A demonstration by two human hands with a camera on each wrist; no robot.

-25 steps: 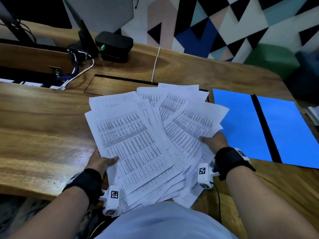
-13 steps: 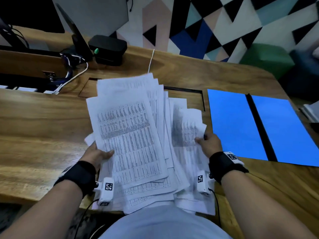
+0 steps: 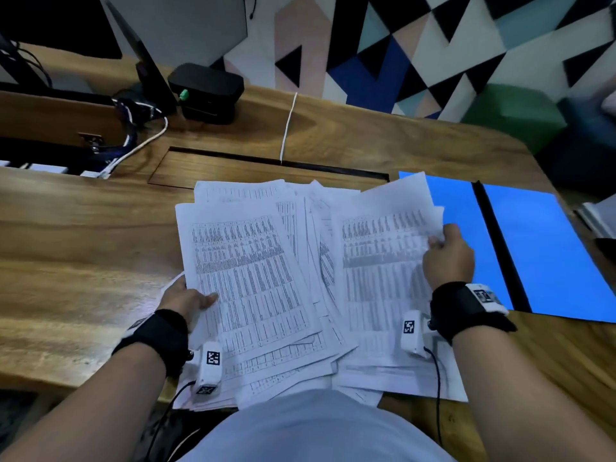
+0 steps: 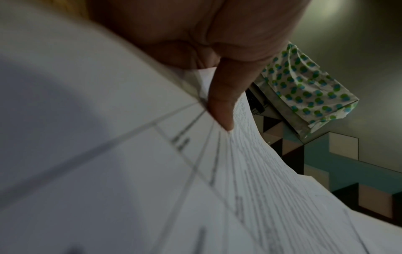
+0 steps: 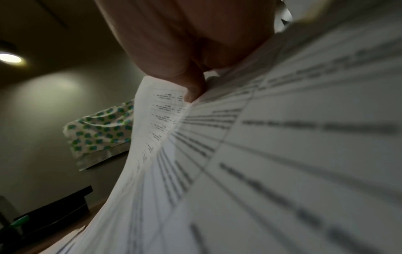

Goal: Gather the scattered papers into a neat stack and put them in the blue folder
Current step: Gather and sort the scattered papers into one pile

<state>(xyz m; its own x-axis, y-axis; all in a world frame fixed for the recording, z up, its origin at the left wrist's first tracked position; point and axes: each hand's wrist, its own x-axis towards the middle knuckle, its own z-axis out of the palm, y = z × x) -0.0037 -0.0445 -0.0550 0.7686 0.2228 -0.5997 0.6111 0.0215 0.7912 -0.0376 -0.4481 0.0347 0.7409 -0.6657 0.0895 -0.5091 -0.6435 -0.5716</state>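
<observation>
A loose pile of printed papers (image 3: 266, 278) lies fanned out on the wooden desk (image 3: 83, 245) in front of me. My left hand (image 3: 190, 300) grips the pile's left edge, thumb (image 4: 224, 103) on top of the sheets (image 4: 130, 171). At the right edge my right hand (image 3: 446, 253) pinches a bunch of sheets (image 5: 261, 154), thumb (image 5: 193, 86) pressed on the paper. The blue folder (image 3: 550, 251) lies open and flat to the right, its left leaf partly under the papers' corner.
A black box (image 3: 206, 91), cables (image 3: 140, 145) and a monitor stand (image 3: 150, 71) sit at the back left. A white cord (image 3: 287, 128) runs into the desk's cable slot (image 3: 266, 161). Several sheets overhang the near desk edge by my body.
The pile, squeezed narrow half a second ago, has spread wide again. My right hand moved right and away with a bunch of sheets, toward the folder. My left hand keeps its hold.
</observation>
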